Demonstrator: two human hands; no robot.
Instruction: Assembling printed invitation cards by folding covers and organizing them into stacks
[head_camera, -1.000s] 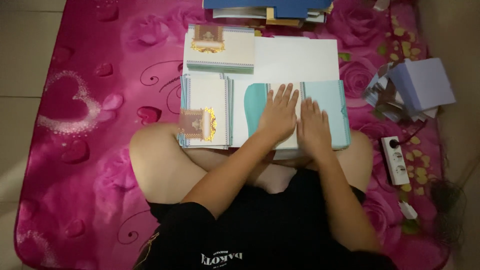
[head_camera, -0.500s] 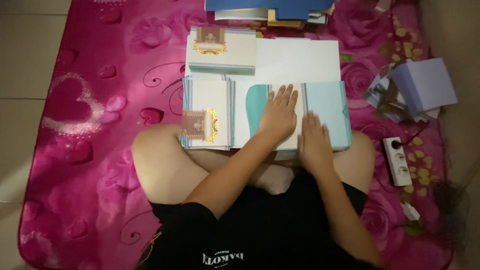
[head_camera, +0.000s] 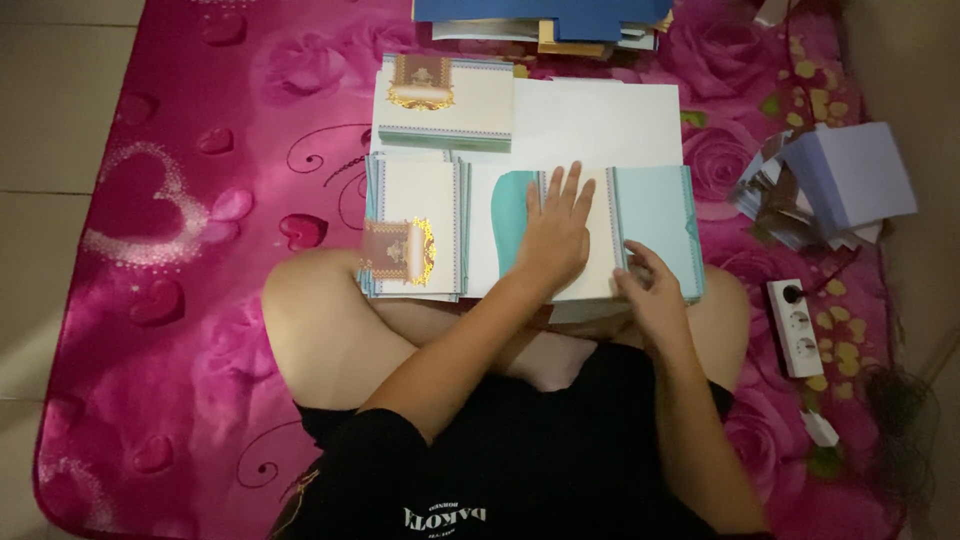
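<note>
Dim, warm indoor light, brightest at centre, corners darkened, slightly soft.

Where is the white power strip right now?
In the head view the white power strip lies on the pink floral mat at the person's right, just below the pile of lilac papers and beside the right knee.

A stack of cream cards (head_camera: 412, 228) with a gold and brown emblem label lies left of the lap, and a second stack (head_camera: 445, 100) lies above it. At right, a pile of lilac folded boxes (head_camera: 835, 185) rests on the pink mat (head_camera: 180, 200).
</note>
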